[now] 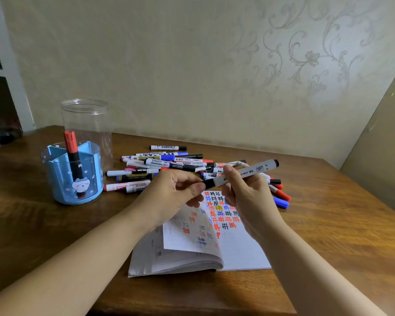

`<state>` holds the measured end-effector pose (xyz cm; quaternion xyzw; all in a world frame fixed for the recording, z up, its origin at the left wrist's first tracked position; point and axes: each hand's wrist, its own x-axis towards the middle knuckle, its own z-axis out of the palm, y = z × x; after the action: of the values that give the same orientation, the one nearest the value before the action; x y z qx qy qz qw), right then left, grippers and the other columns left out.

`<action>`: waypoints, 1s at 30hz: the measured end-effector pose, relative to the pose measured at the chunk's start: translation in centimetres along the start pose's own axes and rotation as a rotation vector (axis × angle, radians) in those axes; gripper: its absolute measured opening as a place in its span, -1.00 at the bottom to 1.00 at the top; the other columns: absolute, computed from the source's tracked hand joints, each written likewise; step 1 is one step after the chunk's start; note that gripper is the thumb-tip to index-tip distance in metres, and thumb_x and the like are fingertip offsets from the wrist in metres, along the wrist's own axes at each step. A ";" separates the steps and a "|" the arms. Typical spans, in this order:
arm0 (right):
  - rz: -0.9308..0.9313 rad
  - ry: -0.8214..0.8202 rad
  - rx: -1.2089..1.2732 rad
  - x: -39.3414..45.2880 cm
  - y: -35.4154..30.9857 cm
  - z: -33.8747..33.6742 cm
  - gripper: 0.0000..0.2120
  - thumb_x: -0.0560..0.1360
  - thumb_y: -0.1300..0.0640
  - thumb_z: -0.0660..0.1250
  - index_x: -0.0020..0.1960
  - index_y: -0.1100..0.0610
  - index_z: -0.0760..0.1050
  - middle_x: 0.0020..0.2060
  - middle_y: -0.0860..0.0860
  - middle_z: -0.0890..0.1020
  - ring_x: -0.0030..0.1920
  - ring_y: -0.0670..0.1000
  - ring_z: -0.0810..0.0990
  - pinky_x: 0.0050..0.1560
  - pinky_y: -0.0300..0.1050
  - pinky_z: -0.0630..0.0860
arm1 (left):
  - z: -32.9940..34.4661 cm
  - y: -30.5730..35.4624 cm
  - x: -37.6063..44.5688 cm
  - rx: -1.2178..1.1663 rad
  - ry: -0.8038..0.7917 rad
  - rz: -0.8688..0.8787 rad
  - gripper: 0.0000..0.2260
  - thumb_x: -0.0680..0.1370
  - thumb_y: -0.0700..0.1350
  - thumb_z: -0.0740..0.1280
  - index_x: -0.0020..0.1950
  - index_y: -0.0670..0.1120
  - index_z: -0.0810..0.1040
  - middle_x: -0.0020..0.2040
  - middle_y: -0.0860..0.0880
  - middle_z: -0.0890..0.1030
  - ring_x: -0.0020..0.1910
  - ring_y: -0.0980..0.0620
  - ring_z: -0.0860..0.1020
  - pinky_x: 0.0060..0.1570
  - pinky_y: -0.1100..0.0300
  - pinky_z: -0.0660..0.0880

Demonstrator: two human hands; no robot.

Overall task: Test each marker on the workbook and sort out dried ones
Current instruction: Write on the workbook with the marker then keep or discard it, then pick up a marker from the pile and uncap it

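My right hand (244, 192) grips the grey barrel of a double-ended marker (253, 171) held slanted above the open workbook (237, 249). My left hand (176, 192) pinches the black cap at that marker's lower end. The workbook's right page carries rows of red, blue, black and yellow test marks. A pile of markers (169, 163) lies on the table just behind both hands, with several more to the right of the workbook.
A blue pen holder (62, 179) at the left holds one red-capped marker (72, 151) upright. Behind it stands a clear plastic jar (87, 119). The wooden table (340, 224) meets a wall at the back and a panel at the right.
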<state>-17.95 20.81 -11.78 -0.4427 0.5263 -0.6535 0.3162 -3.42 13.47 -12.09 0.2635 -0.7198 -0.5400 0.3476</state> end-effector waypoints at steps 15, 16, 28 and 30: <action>-0.007 -0.120 0.018 1.1 -0.7 2.6 -0.84 0.48 0.05 0.35 -0.11 0.16 0.53 -0.45 0.00 0.50 -0.41 -0.07 0.39 -0.30 -0.17 0.36 | -6.2 0.1 -3.8 0.067 0.345 -0.050 -0.82 0.46 -0.27 0.38 -0.08 0.01 0.59 -0.13 -0.01 0.66 -0.15 0.09 0.64 -0.15 0.28 0.55; -0.023 -0.159 0.028 1.1 -0.9 3.7 -0.91 0.52 0.15 0.33 -0.12 0.17 0.52 -0.46 0.01 0.50 -0.43 -0.07 0.37 -0.33 -0.18 0.35 | -7.5 0.2 -5.3 0.065 0.400 -0.057 -0.82 0.46 -0.28 0.38 -0.08 0.00 0.59 -0.13 -0.03 0.66 -0.16 0.07 0.64 -0.16 0.26 0.56; -0.099 -1.015 -0.326 -11.4 3.8 29.8 -0.96 0.49 0.11 0.38 -0.13 0.05 0.58 -0.35 0.01 0.65 -0.35 -0.03 0.59 -0.29 -0.14 0.58 | -22.4 -3.2 -36.2 0.288 0.898 -0.403 -0.83 0.45 -0.32 0.39 -0.09 -0.06 0.56 -0.15 -0.02 0.61 -0.25 0.08 0.55 -0.12 0.21 0.48; -0.086 -1.104 -0.391 -15.2 6.2 34.0 -0.95 0.48 0.07 0.40 -0.12 0.04 0.58 -0.34 0.02 0.66 -0.29 0.02 0.64 -0.19 -0.04 0.62 | -23.8 -5.6 -41.6 0.327 0.961 -0.509 -0.85 0.45 -0.29 0.41 -0.11 -0.06 0.57 -0.16 -0.01 0.60 -0.24 0.10 0.53 -0.12 0.33 0.43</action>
<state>18.90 18.77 -19.73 -0.7887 0.3761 -0.2291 0.4290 41.09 29.19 -22.30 0.6950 -0.4690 -0.3077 0.4497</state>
